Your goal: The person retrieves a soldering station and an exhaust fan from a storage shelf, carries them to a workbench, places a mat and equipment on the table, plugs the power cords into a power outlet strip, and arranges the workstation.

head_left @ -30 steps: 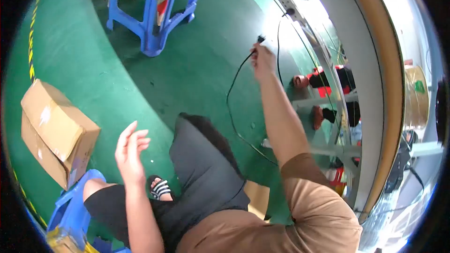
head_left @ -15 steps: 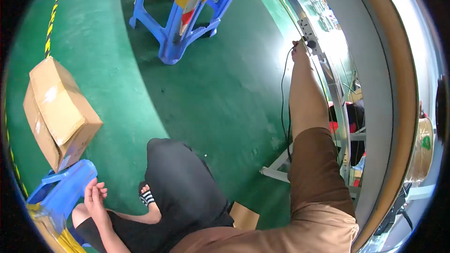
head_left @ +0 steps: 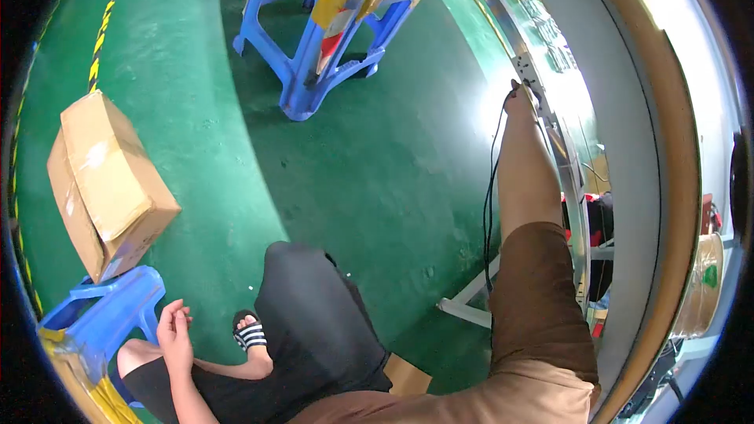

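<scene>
My right hand is stretched far out to the power strip on the metal rail at the bench's side. Its fingers are closed round the end of a black cable; the plug end is small and partly hidden by the hand. From there the dark cable hangs down in loose strands toward the floor. Over my left thigh, my left hand rests in the air with loosely bent fingers and nothing in it. Beside it stands a blue plastic stool.
A cardboard box lies on the green floor at left. Ahead stands another blue stool with taped cardboard on top. The bench edge runs along the right, with a white metal leg below. A cardboard piece lies near my knee.
My right hand has shifted slightly at the strip, and the round black plug seen there earlier no longer shows. More cable strands hang below the hand. The view has turned a little left.
</scene>
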A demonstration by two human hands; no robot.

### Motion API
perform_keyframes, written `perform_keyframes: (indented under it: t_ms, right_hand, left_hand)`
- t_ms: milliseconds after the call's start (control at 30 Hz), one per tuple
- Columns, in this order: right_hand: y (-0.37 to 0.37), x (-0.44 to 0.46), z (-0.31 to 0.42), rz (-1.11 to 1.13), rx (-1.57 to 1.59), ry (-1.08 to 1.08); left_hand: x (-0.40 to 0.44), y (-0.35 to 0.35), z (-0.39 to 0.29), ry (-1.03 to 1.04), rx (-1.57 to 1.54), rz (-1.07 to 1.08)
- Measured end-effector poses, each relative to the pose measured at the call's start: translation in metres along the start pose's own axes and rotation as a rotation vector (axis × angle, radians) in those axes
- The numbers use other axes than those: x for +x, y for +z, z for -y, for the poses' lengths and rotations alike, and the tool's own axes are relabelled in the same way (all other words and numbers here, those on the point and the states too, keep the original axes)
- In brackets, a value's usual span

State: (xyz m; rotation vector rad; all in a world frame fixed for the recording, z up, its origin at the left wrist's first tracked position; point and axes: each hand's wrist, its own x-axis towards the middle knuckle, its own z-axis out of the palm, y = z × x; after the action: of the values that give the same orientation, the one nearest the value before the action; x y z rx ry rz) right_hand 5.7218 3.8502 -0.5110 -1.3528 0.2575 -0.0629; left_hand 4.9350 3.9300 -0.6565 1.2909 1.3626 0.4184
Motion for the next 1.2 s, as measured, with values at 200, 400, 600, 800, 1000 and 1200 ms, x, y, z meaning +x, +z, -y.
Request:
perform_keyframes:
  t_ms: [200, 400, 600, 800, 1000, 1200]
  right_hand:
    - [-0.004, 0.057, -0.016, 0.031, -0.056, -0.043]
    - [-0.007, -0.009, -0.003, 0.023, -0.334, -0.121]
    - [-0.034, 0.023, -0.053, 0.093, -1.39, -0.703]
    - [-0.032, -0.109, -0.071, 0.106, -1.24, -1.087]
    - [-0.078, -0.325, -0.168, 0.916, -1.075, -0.746]
    - [-0.093, -0.452, -0.154, 1.454, -1.192, -0.114]
  left_hand:
    - [-0.007, -0.003, -0.002, 0.012, 0.134, -0.02]
    - [-0.016, 0.009, -0.024, 0.006, 0.206, 0.007]
    - [-0.01, 0.03, -0.063, 0.161, 0.334, 0.087]
    - [0.005, 0.07, -0.071, 0.321, 0.231, 0.234]
    - [0.008, 0.098, -0.091, 0.402, 0.254, 0.415]
    - [-0.021, 0.105, -0.105, 0.369, 0.218, 0.404]
